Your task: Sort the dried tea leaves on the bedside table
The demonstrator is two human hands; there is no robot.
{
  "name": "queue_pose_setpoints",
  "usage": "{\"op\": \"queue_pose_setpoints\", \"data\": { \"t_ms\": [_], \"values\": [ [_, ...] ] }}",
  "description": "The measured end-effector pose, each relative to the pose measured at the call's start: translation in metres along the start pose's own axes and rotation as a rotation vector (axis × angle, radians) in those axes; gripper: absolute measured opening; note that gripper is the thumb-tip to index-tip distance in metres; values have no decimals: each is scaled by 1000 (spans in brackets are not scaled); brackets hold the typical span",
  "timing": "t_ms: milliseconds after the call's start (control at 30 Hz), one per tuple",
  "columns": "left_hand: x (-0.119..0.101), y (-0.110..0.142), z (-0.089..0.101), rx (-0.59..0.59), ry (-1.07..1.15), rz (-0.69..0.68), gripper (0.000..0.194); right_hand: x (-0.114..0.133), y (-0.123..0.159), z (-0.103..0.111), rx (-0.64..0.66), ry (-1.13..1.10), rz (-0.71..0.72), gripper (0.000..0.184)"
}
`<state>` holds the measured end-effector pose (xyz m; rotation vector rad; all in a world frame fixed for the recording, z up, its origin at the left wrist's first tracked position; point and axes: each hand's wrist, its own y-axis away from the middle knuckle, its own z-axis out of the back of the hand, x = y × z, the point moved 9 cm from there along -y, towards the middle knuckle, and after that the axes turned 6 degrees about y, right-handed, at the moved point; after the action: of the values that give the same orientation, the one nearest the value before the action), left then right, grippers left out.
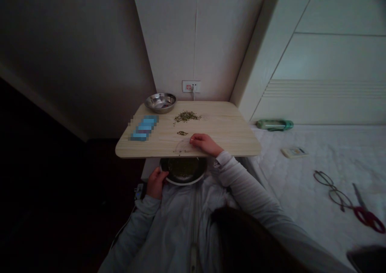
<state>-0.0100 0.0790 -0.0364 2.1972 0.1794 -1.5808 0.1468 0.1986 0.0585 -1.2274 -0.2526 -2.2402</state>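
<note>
My left hand (156, 181) grips the left rim of a dark bowl with a pale edge (183, 182), which sits at my lap just under the table's front edge. Green bits, perhaps beans, lie inside it. Above the wooden tabletop (229, 128), my right hand (205, 143) has its fingers curled and pinched together near the front edge. What they hold, if anything, is too small to make out. A few dark specks lie left of these fingertips. Farther in are a small cluster of green beans or seeds (182, 133) and a larger pile of them (187, 116).
A steel bowl (161, 103) stands at the table's back left, with a blurred blue object (144, 128) before it. On the bed at right are a green bottle (274, 124), a pale box (294, 152), eyeglasses (333, 189) and red-handled scissors (368, 216). A wall socket (191, 86) is behind.
</note>
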Motion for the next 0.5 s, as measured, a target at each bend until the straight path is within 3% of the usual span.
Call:
{"op": "queue_pose_setpoints", "data": {
  "t_ms": [500],
  "values": [
    [-2, 4, 0, -44, 3, 36, 12, -3, -2, 2, -35, 24, 9, 22]
  ]
}}
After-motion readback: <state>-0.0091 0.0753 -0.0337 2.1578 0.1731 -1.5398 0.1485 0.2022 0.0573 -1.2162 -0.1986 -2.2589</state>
